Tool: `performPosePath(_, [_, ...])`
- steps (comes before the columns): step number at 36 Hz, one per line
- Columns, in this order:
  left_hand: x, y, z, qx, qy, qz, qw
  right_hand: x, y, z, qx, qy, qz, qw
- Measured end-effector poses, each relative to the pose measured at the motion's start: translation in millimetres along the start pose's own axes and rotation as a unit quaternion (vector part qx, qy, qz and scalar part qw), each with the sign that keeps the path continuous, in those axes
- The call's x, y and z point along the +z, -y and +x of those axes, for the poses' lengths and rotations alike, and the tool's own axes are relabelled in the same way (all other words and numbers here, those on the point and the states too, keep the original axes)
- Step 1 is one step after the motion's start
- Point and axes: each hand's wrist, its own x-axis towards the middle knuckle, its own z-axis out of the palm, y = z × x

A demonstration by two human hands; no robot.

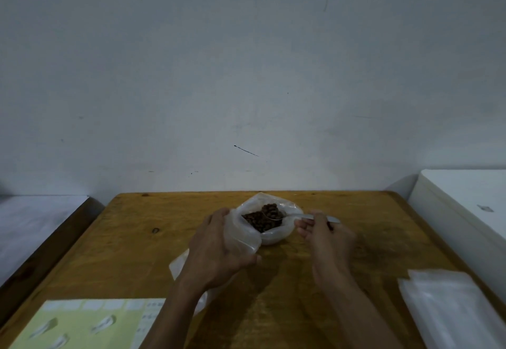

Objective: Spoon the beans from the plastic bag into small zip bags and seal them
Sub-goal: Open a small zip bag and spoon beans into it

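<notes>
A clear plastic bag (276, 235) of brown beans (256, 220) sits open near the middle of the wooden table (131, 239). My left hand (219, 250) grips a small clear zip bag (243, 242) at the bean bag's left side; its lower part trails under my wrist. My right hand (325, 235) pinches the handle of a metal spoon (298, 216). The spoon's bowl, heaped with beans, hovers over the open bean bag.
A stack of clear zip bags (451, 310) lies at the table's right front. A yellow-green printed sheet (85, 324) lies at the left front. A white box (465, 206) stands to the right; a wall rises just behind the table.
</notes>
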Motion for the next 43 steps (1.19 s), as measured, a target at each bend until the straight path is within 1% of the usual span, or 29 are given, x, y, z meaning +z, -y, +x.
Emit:
performPosePath(2, [-0.2,0.3,1.1,-0.003,-0.006,-0.005,1.0,-0.7,4.4,-2.3,0.0,0.007,0.014,1.0])
performPosePath(5, [-0.3,0.9,1.9,-0.006,-0.013,-0.008,1.0,-1.1,13.8,-8.7,0.0,0.039,0.034,0.999])
performPosePath(9, [0.8,2.8,2.9,-0.004,-0.018,-0.005,1.0,-2.0,24.4,-19.5,-0.006,0.104,0.034,0.994])
performPosePath(11, [1.5,2.2,3.4,-0.005,-0.012,-0.005,1.0,-3.1,26.8,-25.6,-0.028,0.139,0.007,0.99])
performPosePath(13, [2.2,0.5,3.9,-0.007,-0.008,-0.004,1.0,-6.0,27.1,-32.1,-0.088,0.175,-0.056,0.979])
performPosePath(14, [2.4,-0.6,4.1,-0.009,-0.007,-0.002,1.0,-7.8,26.3,-34.1,-0.136,0.193,-0.101,0.967])
performPosePath(16, [1.7,-1.9,4.5,-0.009,-0.004,0.006,1.0,-11.1,24.0,-36.0,-0.24,0.22,-0.189,0.926])
performPosePath(17, [1.3,-1.5,4.8,-0.006,-0.002,0.01,1.0,-12.5,22.9,-36.4,-0.28,0.223,-0.214,0.909])
performPosePath(18, [0.9,-0.6,5.0,-0.002,-0.001,0.016,1.0,-13.6,21.7,-36.2,-0.305,0.218,-0.219,0.901])
performPosePath(21, [-0.9,0.4,4.1,0.015,0.001,0.044,0.999,-16.2,19.2,-31.2,-0.335,0.161,-0.2,0.906])
performPosePath(23, [-1.5,-0.1,3.6,0.018,0.003,0.053,0.998,-17.7,15.2,-23.3,-0.344,0.123,-0.22,0.905])
performPosePath(27, [0.3,0.1,4.1,0.015,0.014,0.058,0.998,-19.2,-0.8,-7.8,-0.302,0.118,-0.303,0.896])
performPosePath(29, [1.6,0.3,4.0,0.014,0.017,0.061,0.998,-17.4,-9.7,-4.7,-0.278,0.107,-0.315,0.901])
performPosePath(32, [3.7,0.8,3.7,0.015,0.022,0.064,0.998,-12.1,-19.0,-4.7,-0.199,0.084,-0.256,0.942])
performPosePath(34, [4.8,2.1,3.4,0.015,0.02,0.062,0.998,-7.1,-18.9,-5.9,-0.111,0.067,-0.193,0.973])
performPosePath(36, [5.4,2.9,3.4,0.015,0.02,0.062,0.998,-1.8,-16.8,-5.7,-0.024,0.044,-0.125,0.991])
performPosePath(39, [5.1,2.6,2.9,0.012,0.024,0.056,0.998,0.5,-14.7,-0.6,0.04,0.005,-0.045,0.998])
performPosePath(43, [3.5,2.1,2.5,0.007,0.021,0.055,0.998,-5.2,-5.5,1.9,0.054,0.006,-0.001,0.998])
